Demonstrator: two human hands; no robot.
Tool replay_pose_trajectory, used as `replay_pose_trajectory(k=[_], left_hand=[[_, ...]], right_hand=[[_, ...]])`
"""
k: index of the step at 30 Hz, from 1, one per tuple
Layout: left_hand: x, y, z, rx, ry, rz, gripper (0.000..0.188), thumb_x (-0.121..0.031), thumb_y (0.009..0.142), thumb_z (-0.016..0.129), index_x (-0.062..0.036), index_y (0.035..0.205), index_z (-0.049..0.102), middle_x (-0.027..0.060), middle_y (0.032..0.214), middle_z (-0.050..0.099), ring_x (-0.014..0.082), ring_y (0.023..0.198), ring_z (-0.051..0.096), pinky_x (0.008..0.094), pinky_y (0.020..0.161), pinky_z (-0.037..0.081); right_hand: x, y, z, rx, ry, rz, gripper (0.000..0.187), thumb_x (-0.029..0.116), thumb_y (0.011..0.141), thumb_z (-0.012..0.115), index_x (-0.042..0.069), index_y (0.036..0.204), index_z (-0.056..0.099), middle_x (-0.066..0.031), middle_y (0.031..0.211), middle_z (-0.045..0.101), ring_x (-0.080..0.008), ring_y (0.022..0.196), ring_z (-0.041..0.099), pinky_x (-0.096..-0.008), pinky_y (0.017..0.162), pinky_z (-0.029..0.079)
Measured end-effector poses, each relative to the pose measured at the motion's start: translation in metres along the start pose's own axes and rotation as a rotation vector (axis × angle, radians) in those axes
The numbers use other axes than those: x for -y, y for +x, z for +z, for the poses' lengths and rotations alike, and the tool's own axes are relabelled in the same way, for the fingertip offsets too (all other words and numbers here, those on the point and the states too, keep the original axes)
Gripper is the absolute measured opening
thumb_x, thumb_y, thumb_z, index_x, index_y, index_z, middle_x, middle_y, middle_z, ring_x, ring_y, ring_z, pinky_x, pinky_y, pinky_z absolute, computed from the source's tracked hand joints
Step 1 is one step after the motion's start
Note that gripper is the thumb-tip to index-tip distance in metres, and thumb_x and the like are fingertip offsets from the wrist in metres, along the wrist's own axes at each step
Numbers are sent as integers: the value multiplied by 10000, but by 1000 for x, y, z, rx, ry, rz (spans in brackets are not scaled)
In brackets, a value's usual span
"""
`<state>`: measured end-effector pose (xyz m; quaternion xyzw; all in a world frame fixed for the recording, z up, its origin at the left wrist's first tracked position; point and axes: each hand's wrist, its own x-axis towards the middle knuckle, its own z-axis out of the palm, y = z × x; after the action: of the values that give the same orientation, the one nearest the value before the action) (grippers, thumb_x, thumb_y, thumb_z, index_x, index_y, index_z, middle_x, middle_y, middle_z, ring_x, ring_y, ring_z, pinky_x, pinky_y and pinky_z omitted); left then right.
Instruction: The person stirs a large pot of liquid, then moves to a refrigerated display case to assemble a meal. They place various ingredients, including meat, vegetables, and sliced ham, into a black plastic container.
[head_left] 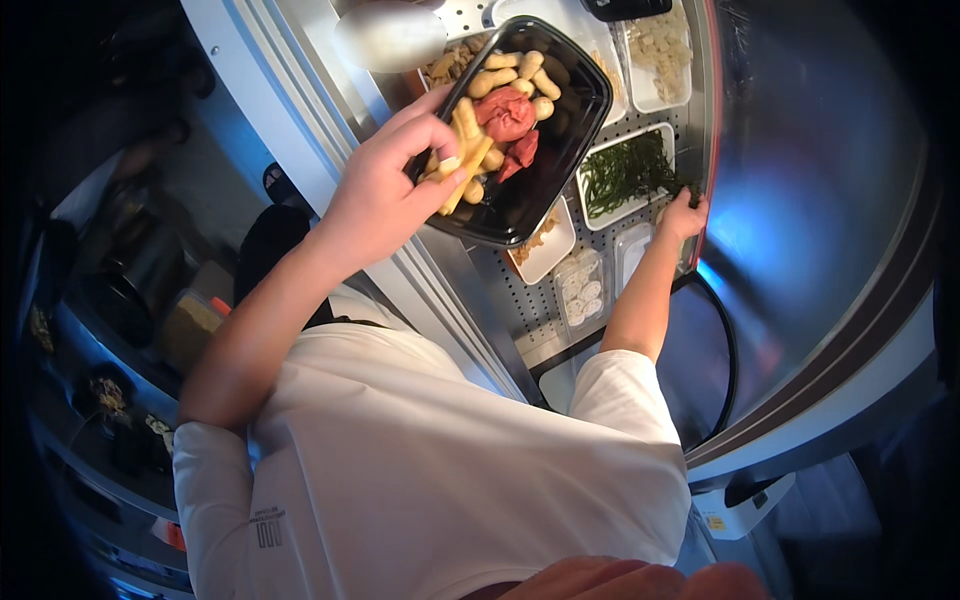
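Note:
My left hand [385, 190] grips the near-left rim of a black plastic tray [575, 125], its thumb bent over the inside. The tray is tilted and holds tan, rounded finger-like pieces [495, 80], yellow sticks [468, 180] and folded red meat-like slices [507, 115]. Off to the right, my right hand [684, 216] is closed at the right edge of a white tray [655, 208] heaped with dark green seaweed-like strips [620, 175]. Some dark green shows at its fingertips. The underside of the black tray and most of my left fingers are hidden.
Around them on a perforated metal shelf [525, 300] stand a white tray of pale chunks [660, 50], a clear box of round white slices [580, 290] and a white tray of brown pieces [545, 250]. A metal ledge [440, 300] runs along my front; a curved panel [800, 200] rises right.

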<state>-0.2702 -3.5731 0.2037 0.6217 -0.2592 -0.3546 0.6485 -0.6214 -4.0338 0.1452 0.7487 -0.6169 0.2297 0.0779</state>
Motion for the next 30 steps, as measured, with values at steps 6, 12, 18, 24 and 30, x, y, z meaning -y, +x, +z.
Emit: replay_pose_trajectory(k=[6,12,18,24,30], left_hand=[[20,28,32,99,-60,-25,180,-7,903,711,-68,941,545,258,1517,481,334,1499,373,358,1143,344],[54,39,58,168,25,-61,190,-26,899,716,-91,931,540,243,1557,443,348,1484,397,356,1124,387],[48,49,66,115,-7,-30,149,-18,860,699,-96,894,577,260,1495,506,353,1457,432,368,1135,410],[6,35,20,55,-148,98,169,93,845,642,-54,893,574,224,1440,555,299,1491,395,321,1094,388],[-25,11,-58,-86,-229,63,172,36,947,643,-79,927,516,16,1141,561,70,955,526,241,859,452]], right_hand=[[20,3,-67,17,624,225,191,81,945,683,-21,1103,650,-103,920,698,-176,696,629,-295,581,530],[102,-26,-161,73,1009,283,140,55,982,643,23,1115,608,-109,1033,683,-202,824,635,-302,644,537],[220,-69,-237,311,1272,183,244,103,1028,585,11,1254,602,-119,1126,691,-214,919,679,-329,758,592],[318,-130,-230,834,861,-265,475,2,918,729,1,1369,579,-143,1229,685,-161,882,708,-259,769,577],[400,-141,-251,440,728,-792,216,-12,912,704,22,1120,748,-108,1043,713,-132,726,661,-248,621,526]])
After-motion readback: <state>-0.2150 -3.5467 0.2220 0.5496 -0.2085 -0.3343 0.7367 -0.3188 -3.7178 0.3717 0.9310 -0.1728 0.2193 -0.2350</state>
